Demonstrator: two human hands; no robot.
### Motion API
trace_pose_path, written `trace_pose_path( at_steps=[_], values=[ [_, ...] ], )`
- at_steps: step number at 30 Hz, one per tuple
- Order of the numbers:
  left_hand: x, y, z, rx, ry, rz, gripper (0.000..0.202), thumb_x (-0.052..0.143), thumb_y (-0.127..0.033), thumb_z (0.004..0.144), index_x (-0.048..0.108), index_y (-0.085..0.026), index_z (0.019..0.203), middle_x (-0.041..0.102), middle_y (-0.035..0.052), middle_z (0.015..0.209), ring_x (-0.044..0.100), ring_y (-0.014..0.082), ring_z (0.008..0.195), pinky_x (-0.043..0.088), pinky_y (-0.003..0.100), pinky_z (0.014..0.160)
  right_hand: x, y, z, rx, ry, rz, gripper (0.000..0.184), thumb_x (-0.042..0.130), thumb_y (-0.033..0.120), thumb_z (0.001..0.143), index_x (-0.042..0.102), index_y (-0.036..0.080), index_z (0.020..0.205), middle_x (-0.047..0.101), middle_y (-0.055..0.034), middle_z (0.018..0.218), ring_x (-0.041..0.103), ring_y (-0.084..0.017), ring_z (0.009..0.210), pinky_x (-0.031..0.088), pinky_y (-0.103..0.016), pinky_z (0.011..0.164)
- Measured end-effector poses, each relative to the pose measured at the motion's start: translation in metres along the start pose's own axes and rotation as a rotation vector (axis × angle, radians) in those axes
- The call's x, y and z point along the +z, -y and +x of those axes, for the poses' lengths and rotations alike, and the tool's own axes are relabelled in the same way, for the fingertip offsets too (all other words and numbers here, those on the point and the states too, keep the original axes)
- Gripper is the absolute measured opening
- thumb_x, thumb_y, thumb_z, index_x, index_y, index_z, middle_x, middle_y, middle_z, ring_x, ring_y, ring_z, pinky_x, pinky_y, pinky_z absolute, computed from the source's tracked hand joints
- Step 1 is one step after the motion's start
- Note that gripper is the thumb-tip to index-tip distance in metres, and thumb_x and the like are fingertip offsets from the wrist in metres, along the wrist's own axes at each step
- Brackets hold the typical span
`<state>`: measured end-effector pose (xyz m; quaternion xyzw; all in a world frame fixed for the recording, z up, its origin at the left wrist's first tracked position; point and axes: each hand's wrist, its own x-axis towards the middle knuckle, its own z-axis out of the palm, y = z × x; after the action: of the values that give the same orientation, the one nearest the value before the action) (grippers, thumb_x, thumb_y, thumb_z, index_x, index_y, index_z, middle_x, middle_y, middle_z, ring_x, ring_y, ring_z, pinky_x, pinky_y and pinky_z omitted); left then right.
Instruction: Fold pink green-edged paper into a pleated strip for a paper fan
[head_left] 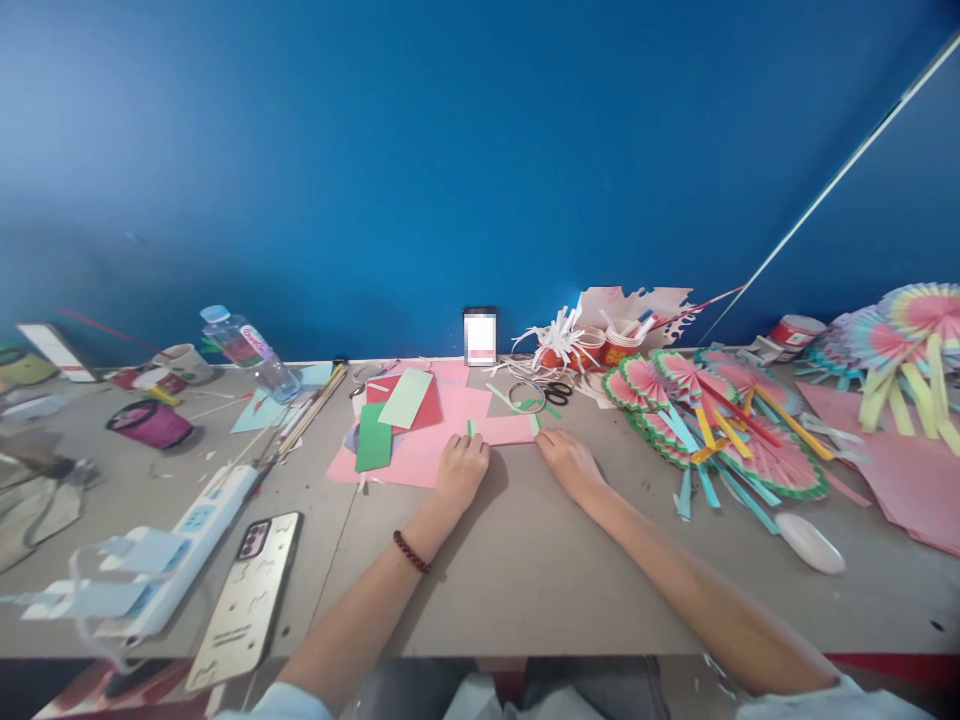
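A folded strip of pink paper point(507, 431) with green ends lies on the table between my hands. My left hand point(463, 468) has its fingers curled together at the strip's left end. At the other end, the closed fingers of my right hand point(568, 460) grip the paper near its green edge. My fingertips are partly hidden behind the knuckles. Just left of my left hand is a large pink sheet point(420, 455), with a dark green paper piece point(373, 438), a pale green piece point(406, 398) and a red piece point(433, 408) on it.
Black-handled scissors point(556, 393) and a roll of tape point(526, 397) lie beyond the strip. Several pleated paper fans point(780, 455) spread to the right, near a white mouse-shaped object point(810, 543). A phone point(247, 595), power strip point(199, 540) and tilted bottle point(251, 350) occupy the left.
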<state>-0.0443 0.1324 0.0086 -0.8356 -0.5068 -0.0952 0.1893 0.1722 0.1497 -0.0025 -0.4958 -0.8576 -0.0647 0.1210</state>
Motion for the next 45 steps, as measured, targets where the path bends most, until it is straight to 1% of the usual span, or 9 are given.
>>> trace_pose_path(
  at_steps=[8, 11, 14, 16, 22, 31, 35, 39, 45],
  values=[
    [-0.011, -0.014, -0.003, -0.05, 0.11, -0.042, 0.027, 0.041, 0.0, 0.087, 0.066, -0.011, 0.086, 0.059, 0.011, 0.081, 0.056, 0.0219, 0.075, 0.039, 0.036, 0.07, -0.004, 0.004, 0.0, 0.001, 0.027, -0.02, 0.019, 0.048, 0.005, 0.088, 0.063, 0.015, 0.094, 0.066, -0.01, 0.103, 0.056, -0.021, 0.097, 0.043, -0.031, 0.084],
    [-0.015, -0.026, -0.01, -0.109, 0.143, -0.075, 0.022, 0.048, -0.008, 0.086, 0.065, -0.007, 0.099, 0.06, 0.0135, 0.088, 0.057, 0.0233, 0.082, 0.041, 0.037, 0.073, -0.007, 0.01, -0.003, 0.0, 0.029, -0.033, 0.021, 0.047, 0.005, 0.088, 0.063, 0.014, 0.098, 0.064, -0.0112, 0.105, 0.054, -0.022, 0.102, 0.043, -0.032, 0.086],
    [-0.018, -0.039, -0.013, -0.143, 0.143, -0.063, 0.05, 0.053, -0.028, 0.085, 0.052, -0.003, 0.128, 0.059, 0.0195, 0.105, 0.055, 0.0303, 0.098, 0.042, 0.041, 0.077, -0.01, 0.017, -0.006, 0.014, 0.06, -0.089, 0.024, 0.048, 0.004, 0.086, 0.062, 0.011, 0.104, 0.063, -0.0129, 0.107, 0.054, -0.023, 0.101, 0.044, -0.034, 0.086],
    [-0.019, -0.046, -0.014, -0.157, 0.141, -0.023, 0.055, 0.049, -0.03, 0.087, 0.047, 0.0, 0.133, 0.058, 0.0229, 0.11, 0.053, 0.0337, 0.102, 0.043, 0.043, 0.078, -0.012, 0.021, -0.008, 0.032, 0.091, -0.129, 0.029, 0.048, 0.004, 0.085, 0.06, 0.009, 0.11, 0.064, -0.0138, 0.107, 0.055, -0.024, 0.1, 0.044, -0.034, 0.087],
    [-0.021, -0.052, -0.012, -0.192, 0.132, -0.016, 0.052, 0.045, -0.027, 0.087, 0.049, -0.001, 0.132, 0.059, 0.022, 0.108, 0.051, 0.0355, 0.105, 0.043, 0.046, 0.081, -0.019, 0.034, -0.013, 0.073, 0.101, -0.102, 0.046, 0.05, 0.015, 0.086, 0.05, 0.012, 0.132, 0.062, -0.0144, 0.117, 0.055, -0.026, 0.108, 0.044, -0.035, 0.092],
    [-0.029, -0.048, -0.01, -0.173, 0.149, -0.024, 0.052, 0.051, -0.031, 0.083, 0.052, -0.003, 0.127, 0.058, 0.0193, 0.105, 0.05, 0.0321, 0.097, 0.043, 0.045, 0.081, -0.023, 0.043, -0.014, 0.085, 0.107, -0.081, 0.045, 0.049, 0.017, 0.085, 0.053, 0.008, 0.13, 0.06, -0.0168, 0.12, 0.051, -0.028, 0.116, 0.04, -0.038, 0.098],
    [-0.024, -0.045, -0.012, -0.164, 0.086, -0.071, 0.049, 0.053, -0.031, 0.082, 0.056, -0.004, 0.123, 0.055, 0.0199, 0.114, 0.048, 0.0329, 0.108, 0.039, 0.047, 0.092, -0.022, 0.041, -0.015, 0.051, 0.091, -0.077, 0.045, 0.047, 0.015, 0.086, 0.053, 0.007, 0.13, 0.055, -0.0168, 0.133, 0.045, -0.027, 0.125, 0.038, -0.037, 0.101],
    [-0.02, -0.046, -0.013, -0.147, 0.063, -0.041, 0.049, 0.05, -0.03, 0.083, 0.056, -0.005, 0.124, 0.056, 0.0177, 0.116, 0.046, 0.0329, 0.114, 0.034, 0.048, 0.101, -0.02, 0.042, -0.015, 0.049, 0.126, -0.084, 0.047, 0.047, 0.016, 0.086, 0.051, 0.005, 0.132, 0.057, -0.0172, 0.131, 0.049, -0.027, 0.122, 0.039, -0.039, 0.1],
    [-0.028, -0.049, -0.012, -0.177, 0.12, -0.053, 0.05, 0.053, -0.028, 0.082, 0.055, -0.004, 0.126, 0.056, 0.0189, 0.113, 0.049, 0.0331, 0.106, 0.036, 0.049, 0.096, -0.019, 0.044, -0.014, 0.06, 0.122, -0.097, 0.051, 0.051, 0.017, 0.084, 0.049, 0.009, 0.134, 0.058, -0.0178, 0.13, 0.051, -0.028, 0.122, 0.042, -0.039, 0.095]
  ],
)
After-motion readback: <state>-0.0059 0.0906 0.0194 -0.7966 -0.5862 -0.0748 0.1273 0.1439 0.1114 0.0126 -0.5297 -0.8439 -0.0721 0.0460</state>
